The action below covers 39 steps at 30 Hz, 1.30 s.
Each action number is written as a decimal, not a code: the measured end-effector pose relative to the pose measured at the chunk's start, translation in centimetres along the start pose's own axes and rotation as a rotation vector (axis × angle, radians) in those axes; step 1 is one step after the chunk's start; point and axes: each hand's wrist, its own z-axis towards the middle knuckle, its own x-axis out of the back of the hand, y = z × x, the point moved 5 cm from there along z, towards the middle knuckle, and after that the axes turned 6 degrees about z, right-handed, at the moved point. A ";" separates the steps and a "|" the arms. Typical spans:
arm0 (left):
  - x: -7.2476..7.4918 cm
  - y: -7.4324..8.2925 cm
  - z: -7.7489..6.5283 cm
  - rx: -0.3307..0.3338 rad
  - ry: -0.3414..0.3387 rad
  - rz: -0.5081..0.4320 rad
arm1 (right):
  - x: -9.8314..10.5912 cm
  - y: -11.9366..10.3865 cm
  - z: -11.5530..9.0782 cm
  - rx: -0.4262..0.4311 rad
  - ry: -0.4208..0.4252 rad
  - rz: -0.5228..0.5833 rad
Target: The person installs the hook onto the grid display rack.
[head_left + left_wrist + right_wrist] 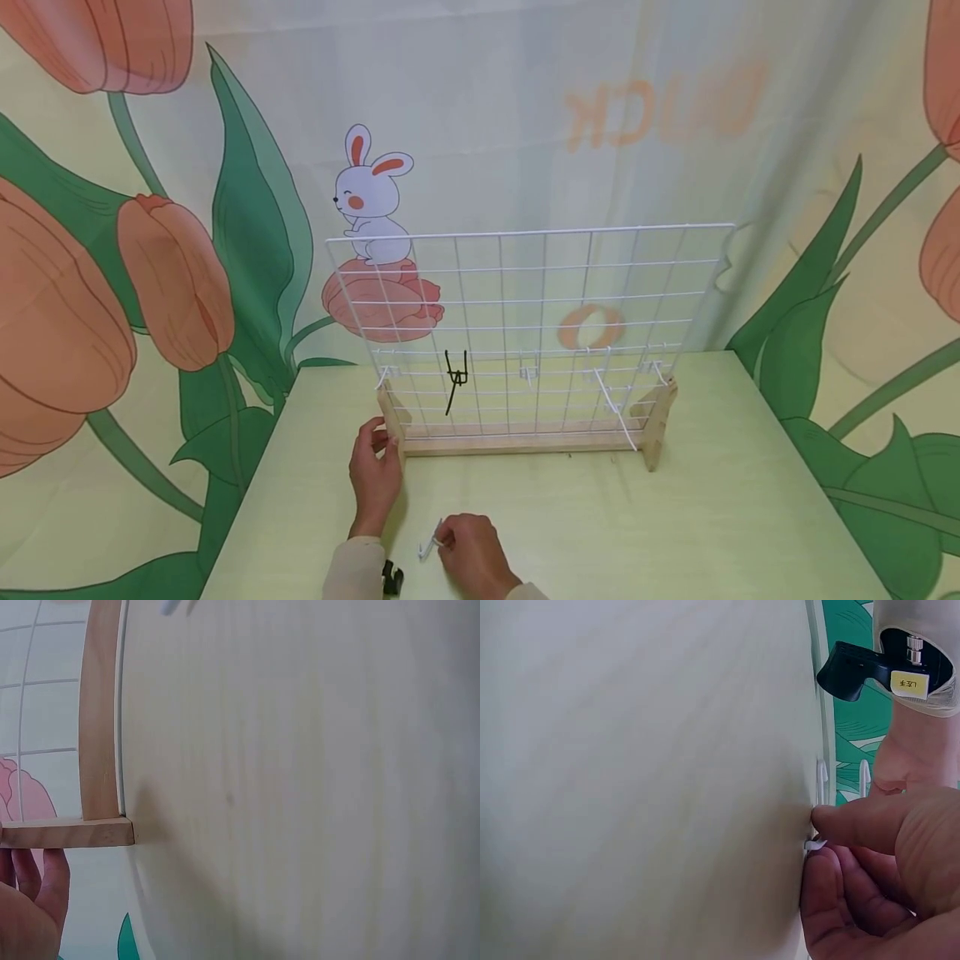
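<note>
A white wire grid panel [525, 325] stands upright in a wooden stand [525, 444]. My left hand [377, 475] holds the stand's left end piece; in the left wrist view its fingers [54, 881] lie against the outer face of that wood. In front of the stand, low over the table, my right hand [474, 550] pinches a small white hook [429, 542] between thumb and fingertips. The right wrist view shows two prongs of the hook [865, 778] projecting past the fingers, with the rest partly hidden.
A black hook [456, 379] hangs on the grid's left part. A long white hook [617, 408] juts forward at the right, and a small white hook [529, 372] hangs mid-panel. The pale table [720, 517] ends at a printed curtain [510, 125]. A black wrist camera [855, 669] sits at the left sleeve.
</note>
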 end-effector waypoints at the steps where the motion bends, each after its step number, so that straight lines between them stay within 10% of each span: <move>1: 0.0 0.0 0.0 -0.002 0.004 0.002 | 0.0 -0.1 0.0 0.007 0.003 -0.012; 20: 0.1 0.3 0.0 0.033 -0.027 -0.002 | 1.4 -0.5 -0.3 -0.062 -0.002 -0.121; 39: 0.1 0.4 -0.2 0.024 -0.016 -0.014 | 4.7 -0.1 -1.0 0.035 0.176 -0.092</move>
